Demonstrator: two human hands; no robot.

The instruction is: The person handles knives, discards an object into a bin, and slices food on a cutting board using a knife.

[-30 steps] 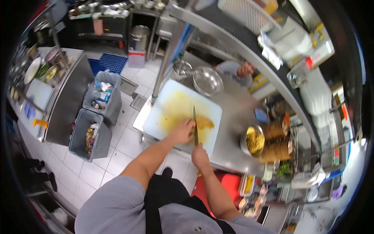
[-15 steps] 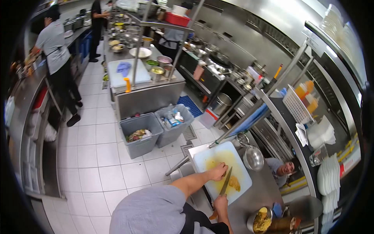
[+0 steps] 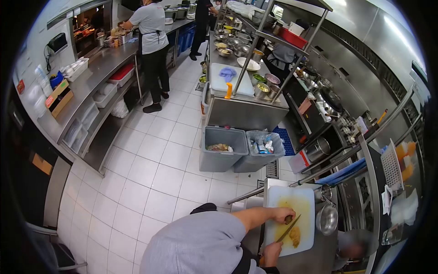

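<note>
On a stained white cutting board [image 3: 306,196] at the lower right, my left hand [image 3: 283,214] is closed round a small brownish piece of food [image 3: 288,219]. My right hand [image 3: 273,250] grips a long knife [image 3: 289,228] by its handle, the blade slanting up and away over the board. Right beside the blade lies a golden-brown piece of food [image 3: 295,236], which neither hand touches. The knife tip points past the fingers of my left hand.
Two grey bins [image 3: 223,160] stand on the tiled floor ahead. A steel bowl [image 3: 327,219] sits right of the board, under a metal shelf frame. A co-worker [image 3: 152,45] stands at the left counter. Another person is low at the right edge.
The view has swung to the left, bringing the left counter and more floor into sight. The knife stays in my right hand; my left hand now shows a brownish piece in its fingers.
</note>
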